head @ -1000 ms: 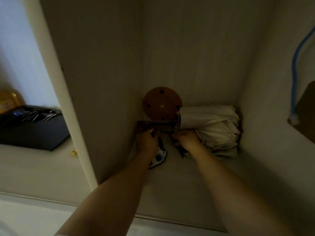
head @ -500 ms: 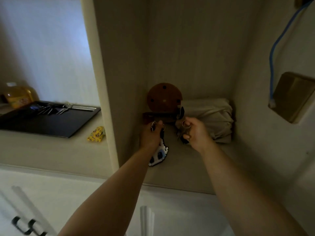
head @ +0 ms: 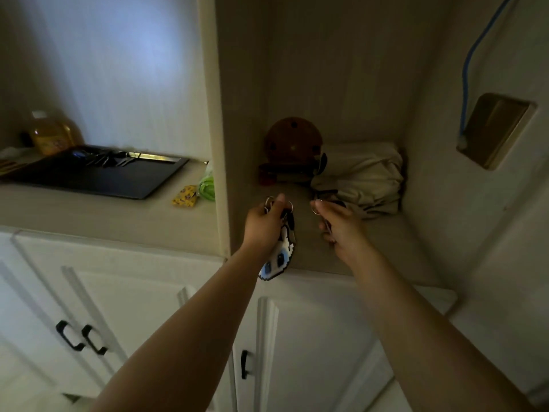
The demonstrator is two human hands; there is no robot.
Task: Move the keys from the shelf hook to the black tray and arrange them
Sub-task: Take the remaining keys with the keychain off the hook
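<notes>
Change: both hands have drawn back from the hook rack toward the front edge of the shelf, each carrying a key bunch with it.
Left fingers point(head: 279, 200): curled closed around metal key rings, two rings showing above the knuckles.
Left hand point(head: 264, 224): holds its key bunch point(head: 286, 221) in the air in front of the hook rack, with a pixel-style keychain charm point(head: 277, 260) in white, blue and black hanging below the fist over the shelf's front edge.
Right fingers point(head: 319, 205): pinched shut on a single key ring, the rest of the fist closed.
Right hand point(head: 338, 226): holds a second key bunch point(head: 326, 226), mostly hidden in the palm, in front of and slightly right of the hook rack.
Hook rack point(head: 282, 173): dark bar low against the back wall of the shelf point(head: 386, 248), with a round brown perforated disc point(head: 292, 139) leaning just behind it.
Cloth bundle point(head: 361, 173): cream fabric lying just right of the hook rack.
Black tray point(head: 118, 179): on the counter well left of the hook rack, beyond the shelf's side panel, with several keys point(head: 110, 159) already lying at its far end.
Small items: a yellow packet point(head: 184, 196) and a green object point(head: 207, 185) lie between the black tray and the hook rack; a yellow bottle point(head: 52, 133) stands beyond the tray.
</notes>
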